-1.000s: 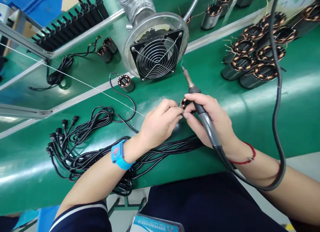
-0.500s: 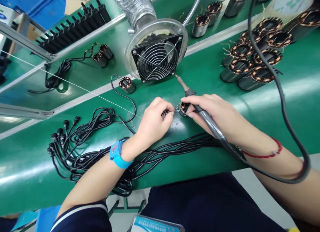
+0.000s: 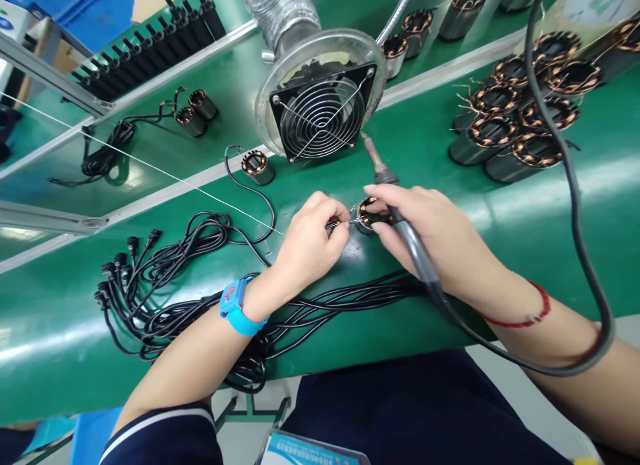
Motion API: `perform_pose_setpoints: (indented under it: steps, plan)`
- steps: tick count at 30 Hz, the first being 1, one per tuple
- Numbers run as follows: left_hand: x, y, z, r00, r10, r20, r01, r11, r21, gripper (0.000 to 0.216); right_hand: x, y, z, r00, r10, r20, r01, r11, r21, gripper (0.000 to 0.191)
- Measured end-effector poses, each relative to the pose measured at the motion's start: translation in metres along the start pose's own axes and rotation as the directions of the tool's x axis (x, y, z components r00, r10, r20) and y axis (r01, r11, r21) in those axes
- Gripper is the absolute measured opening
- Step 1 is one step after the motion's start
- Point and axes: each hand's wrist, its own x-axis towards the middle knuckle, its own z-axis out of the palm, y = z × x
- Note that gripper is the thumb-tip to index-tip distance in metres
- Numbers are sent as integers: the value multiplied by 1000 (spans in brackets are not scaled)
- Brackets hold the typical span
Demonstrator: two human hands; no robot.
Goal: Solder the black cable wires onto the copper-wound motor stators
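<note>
My left hand is closed in a pinch on thin wire ends beside a small motor stator with copper windings. My right hand wraps round a soldering iron, its tip pointing up and away toward the fan. The thumb and a finger of that same hand reach to the stator's right side, partly hiding it; whether they grip it I cannot tell. Bare wire stretches between the left fingertips and the stator. Black cables lie bundled under and beside my left forearm.
A fume fan on a foil duct stands just beyond my hands. Several stators cluster at right. Another stator, wired to a cable, sits left of the fan. The iron's cord loops over my right arm.
My right hand has shifted slightly, the iron's tip swinging right, away from the fan's corner. More of the small stator shows between my hands. My left hand stays almost still, pinching the wires.
</note>
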Motion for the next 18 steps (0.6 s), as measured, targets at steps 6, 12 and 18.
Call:
perform_pose_setpoints:
  steps: [6, 12, 18]
  plan:
    - [-1, -3, 3, 997, 68, -28, -67, 996, 55, 17, -29, -16, -15, 972, 125, -201, -85, 978, 193, 41]
    - [-1, -4, 4, 995, 86, -43, -82, 992, 97, 18, -47, -19, -5, 922, 45, -385, 40, 977, 211, 26]
    - [-1, -4, 4, 995, 88, -49, -81, 990, 119, 17, -44, -19, -5, 928, 65, -366, 17, 976, 216, 14]
